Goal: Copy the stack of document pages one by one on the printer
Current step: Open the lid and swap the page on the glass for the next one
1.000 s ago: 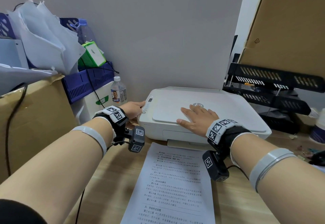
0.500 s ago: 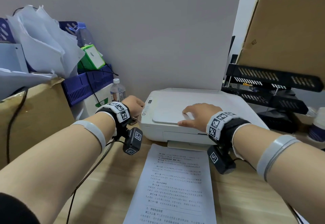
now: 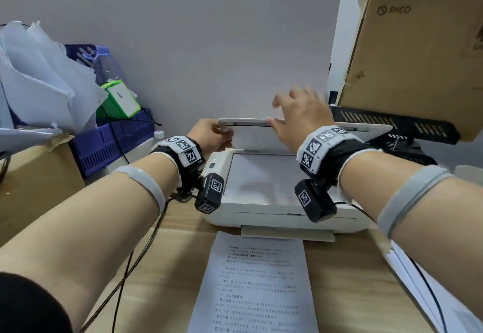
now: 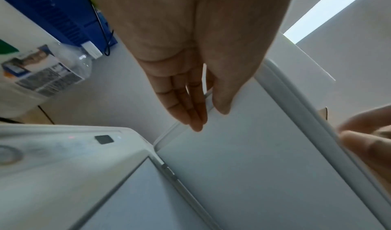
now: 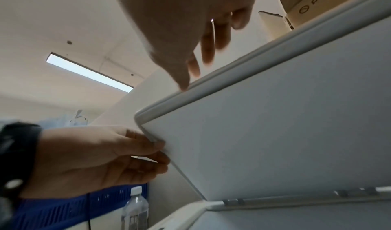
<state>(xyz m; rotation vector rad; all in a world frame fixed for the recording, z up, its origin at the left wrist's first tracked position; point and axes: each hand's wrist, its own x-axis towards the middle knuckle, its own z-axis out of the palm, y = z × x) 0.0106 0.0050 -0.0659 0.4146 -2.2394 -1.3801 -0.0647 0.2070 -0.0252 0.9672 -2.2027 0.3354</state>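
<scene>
The white printer (image 3: 261, 213) stands at the back of the wooden desk. Its lid (image 3: 245, 122) is raised, so the scanner glass (image 3: 261, 175) shows beneath it. My left hand (image 3: 218, 135) pinches the lid's left front corner; in the right wrist view this left hand (image 5: 148, 153) has its thumb and fingers on either side of the lid (image 5: 275, 133). My right hand (image 3: 295, 113) has spread fingers, and only its thumb touches the lid's front rim. A printed document page (image 3: 256, 280) lies on the desk in front of the printer.
A PICO cardboard box (image 3: 418, 58) sits on black trays (image 3: 392, 123) just right of the lid. On the left are a blue basket (image 3: 112, 141), a green box (image 3: 120, 100), loose papers and a brown carton (image 3: 34, 183). A water bottle (image 4: 48, 72) stands beside the printer.
The printer lid, flat a second ago, has swung up. My left hand moved from the printer's left side to the lid corner, and my right hand rose off the lid top.
</scene>
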